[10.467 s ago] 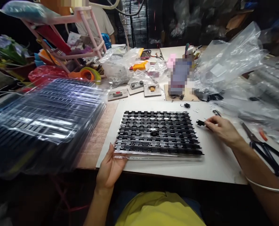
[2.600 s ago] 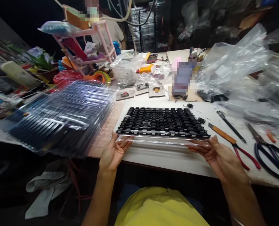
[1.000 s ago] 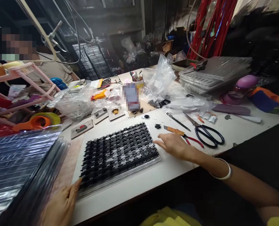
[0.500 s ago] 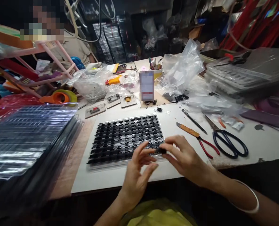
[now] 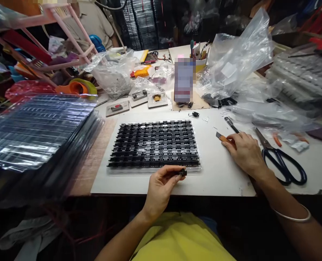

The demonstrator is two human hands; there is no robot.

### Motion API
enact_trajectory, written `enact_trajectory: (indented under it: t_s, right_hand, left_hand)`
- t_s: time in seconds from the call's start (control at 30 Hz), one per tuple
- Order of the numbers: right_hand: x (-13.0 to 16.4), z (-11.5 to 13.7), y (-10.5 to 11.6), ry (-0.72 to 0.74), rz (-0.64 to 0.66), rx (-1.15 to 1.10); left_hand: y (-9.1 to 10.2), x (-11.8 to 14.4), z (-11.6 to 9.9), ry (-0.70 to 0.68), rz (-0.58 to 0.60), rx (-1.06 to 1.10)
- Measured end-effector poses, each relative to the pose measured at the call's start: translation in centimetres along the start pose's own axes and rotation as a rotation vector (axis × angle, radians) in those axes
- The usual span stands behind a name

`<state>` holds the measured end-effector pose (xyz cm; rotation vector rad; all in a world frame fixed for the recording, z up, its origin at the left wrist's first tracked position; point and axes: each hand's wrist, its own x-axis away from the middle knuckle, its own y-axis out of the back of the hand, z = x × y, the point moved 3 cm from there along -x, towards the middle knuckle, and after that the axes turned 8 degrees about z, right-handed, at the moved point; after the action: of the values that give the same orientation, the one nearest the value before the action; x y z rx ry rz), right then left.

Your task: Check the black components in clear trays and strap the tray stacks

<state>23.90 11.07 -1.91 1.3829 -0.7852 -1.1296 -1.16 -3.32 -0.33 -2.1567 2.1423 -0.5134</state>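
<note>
My left hand pinches a small black connector between thumb and fingertips, just in front of the tray. On the white board to the right, my right hand has its thumb and fingers closed on the handle of a craft knife; the blade points away to the left. The clear plastic tray holds rows of black connectors. Beside my right hand lie a black pen-like tool and dark-handled scissors. The red-handled pliers are hidden under that hand.
A tall stack of clear trays stands at the left. Small blocks with parts lie behind the filled tray, near a phone. Plastic bags crowd the back right. A person sits across the table, behind a pink rack.
The black connector has passed from my right hand to my left. My right hand has moved right and closed on the craft knife. The camera view has tilted down.
</note>
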Motion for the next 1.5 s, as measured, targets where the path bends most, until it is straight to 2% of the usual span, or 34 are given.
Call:
enact_trajectory:
  t_s: [0.1, 0.2, 0.27, 0.37, 0.43, 0.5, 0.63, 0.83, 1.03, 1.13, 1.27, 1.4, 1.47, 1.5]
  right_hand:
    - [0.1, 0.5, 0.4, 0.005, -0.018, -0.086]
    - [1.6, 3.2, 2.6, 0.033, -0.032, -0.301]
    - [3.1, 5.8, 4.1, 0.126, 0.034, -0.546]
    - [5.4, 10.0, 5.4, 0.315, 0.245, -0.786]
    - [6.4, 11.9, 5.5, 0.394, 0.308, -0.795]
    - [6.9, 12.9, 5.2, 0.441, 0.295, -0.737]
    - [7.0, 13.4, 4.4, 0.483, 0.222, -0.595]
    - [7.3, 13.9, 4.3, 0.524, 0.183, -0.538]
    - [7.6, 14.8, 3.8, 0.522, -0.034, -0.379]
    - [7.6, 14.9, 3.7, 0.540, -0.088, -0.382]
    - [7.8, 14.6, 3.4, 0.569, -0.002, -0.570]
    - [8.0, 14.3, 3.1, 0.527, 0.145, -0.696]
    - [7.9, 14.2, 3.3, 0.525, 0.206, -0.705]
    - [7.8, 14.1, 3.5, 0.537, 0.222, -0.704]
  left_hand:
    - [0.1, 0.1, -0.2, -0.030, -0.028, 0.014]
    - [0.3, 0.1, -0.2, 0.000, -0.047, 0.013]
    - [0.3, 0.1, -0.2, 0.024, -0.039, -0.002]
    - [0.4, 0.2, -0.3, 0.031, -0.030, -0.048]
    - [0.3, 0.3, -0.5, 0.016, -0.040, -0.090]
    - [0.2, 0.6, -0.7, -0.010, -0.046, -0.114]
    - [0.0, 0.9, -0.7, -0.045, -0.030, -0.113]
    - [0.0, 1.3, -0.4, -0.126, -0.073, -0.205]
    - [-0.3, 1.8, -0.6, -0.195, -0.116, -0.322]
    - [-0.4, 2.2, -0.7, -0.239, -0.135, -0.382]
    - [-0.5, 2.6, -0.7, -0.371, -0.077, -0.495]
    - [-0.2, 2.6, -0.5, -0.603, 0.061, -0.566]
    - [0.0, 2.4, -0.4, -0.625, 0.103, -0.559]
    - [0.2, 2.2, -0.3, -0.582, 0.096, -0.533]
